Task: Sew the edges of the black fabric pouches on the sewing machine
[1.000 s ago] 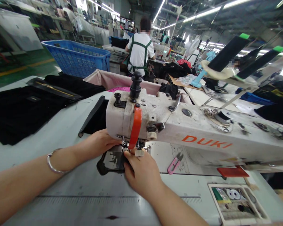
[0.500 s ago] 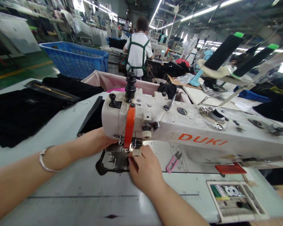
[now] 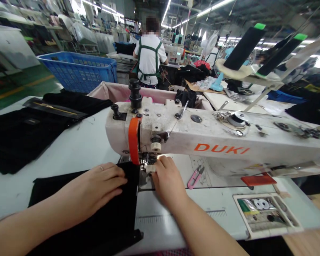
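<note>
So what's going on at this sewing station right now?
A person sits at a white sewing machine. Their left hand lies flat on a piece of black fabric whose edge reaches the needle area, while the right hand rests beside the presser foot. Pink thread snips lie untouched to the right.

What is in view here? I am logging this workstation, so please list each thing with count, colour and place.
sewing machine: one, white with orange lettering, across the table
black cloth: one, under the left hand, by the needle
black pieces: a stack, far left of the table
snips: one, pink, on the machine bed
blue crate: one, behind the table
thread cones: two, black with green tops, upper right
co-worker: one, white shirt, back turned
left hand: flat on the cloth
right hand: at the needle
</note>
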The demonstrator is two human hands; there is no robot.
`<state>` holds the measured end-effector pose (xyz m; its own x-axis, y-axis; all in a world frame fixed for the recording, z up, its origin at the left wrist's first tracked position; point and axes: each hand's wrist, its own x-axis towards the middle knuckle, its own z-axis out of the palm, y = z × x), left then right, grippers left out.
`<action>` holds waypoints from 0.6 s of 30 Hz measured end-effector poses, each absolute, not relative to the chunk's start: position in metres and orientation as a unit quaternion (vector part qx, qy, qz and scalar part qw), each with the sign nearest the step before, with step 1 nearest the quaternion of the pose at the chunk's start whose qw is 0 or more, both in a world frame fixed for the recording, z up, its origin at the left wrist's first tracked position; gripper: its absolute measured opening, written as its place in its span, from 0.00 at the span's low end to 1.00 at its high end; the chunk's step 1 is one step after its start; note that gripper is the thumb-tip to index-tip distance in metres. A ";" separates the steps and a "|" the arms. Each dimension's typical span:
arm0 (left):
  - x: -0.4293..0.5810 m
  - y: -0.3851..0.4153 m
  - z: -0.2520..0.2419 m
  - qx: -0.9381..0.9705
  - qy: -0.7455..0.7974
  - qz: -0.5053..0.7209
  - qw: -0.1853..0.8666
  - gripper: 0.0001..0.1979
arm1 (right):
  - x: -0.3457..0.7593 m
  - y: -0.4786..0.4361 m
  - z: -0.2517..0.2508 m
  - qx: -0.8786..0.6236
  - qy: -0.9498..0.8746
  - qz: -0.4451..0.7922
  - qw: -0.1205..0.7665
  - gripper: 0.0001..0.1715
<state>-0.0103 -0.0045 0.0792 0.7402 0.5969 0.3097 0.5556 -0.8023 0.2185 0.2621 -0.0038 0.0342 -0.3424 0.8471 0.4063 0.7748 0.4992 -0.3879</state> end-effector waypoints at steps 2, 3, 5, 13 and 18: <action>-0.004 -0.010 0.061 0.934 0.310 0.180 0.006 0.19 | 0.264 -0.007 0.033 -0.470 -0.832 0.068 0.286 0.12; -0.002 -0.013 0.051 0.933 0.313 0.178 -0.004 0.21 | 0.266 -0.011 0.033 -0.440 -0.848 0.075 0.286 0.13; -0.002 -0.022 0.032 0.925 0.334 0.179 0.006 0.23 | 0.268 -0.019 0.032 -0.368 -0.881 0.091 0.283 0.14; -0.007 -0.008 0.023 0.917 0.347 0.181 0.082 0.23 | 0.261 -0.025 0.025 -0.333 -0.898 0.081 0.275 0.13; -0.005 0.012 0.039 0.925 0.335 0.164 0.079 0.20 | 0.258 -0.032 0.038 -0.378 -0.877 0.119 0.271 0.11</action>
